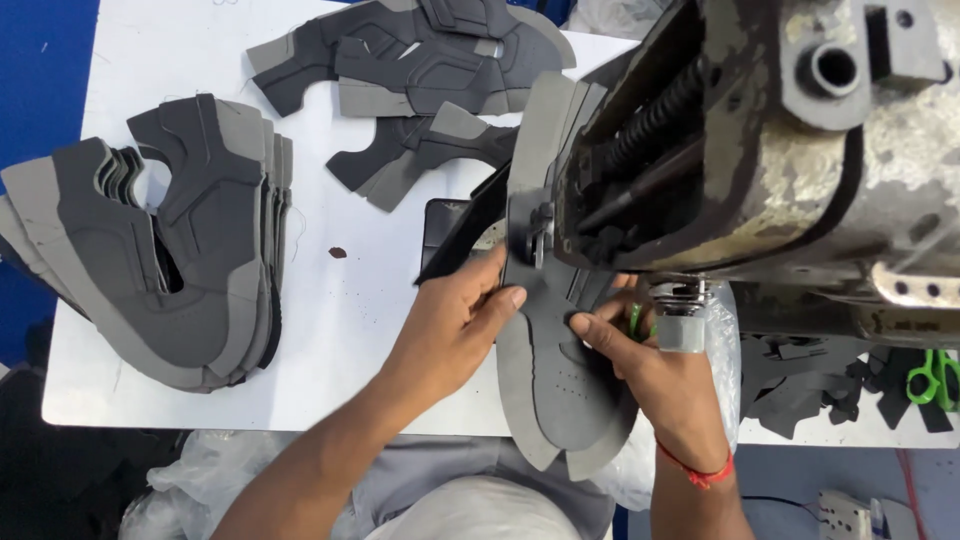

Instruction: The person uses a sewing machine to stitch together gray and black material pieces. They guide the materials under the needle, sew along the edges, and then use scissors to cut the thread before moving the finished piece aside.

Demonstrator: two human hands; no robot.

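Here, both hands [560, 320] flat on grey shoe upper [560, 390] — sewing machine [760, 150] overhead, cut stacks [170, 250] leftward.

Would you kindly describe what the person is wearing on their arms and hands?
Both forearms are bare, with no sleeves or gloves. The right hand has a red thread band around its wrist and a grey wrap around one digit. The left hand wears nothing.
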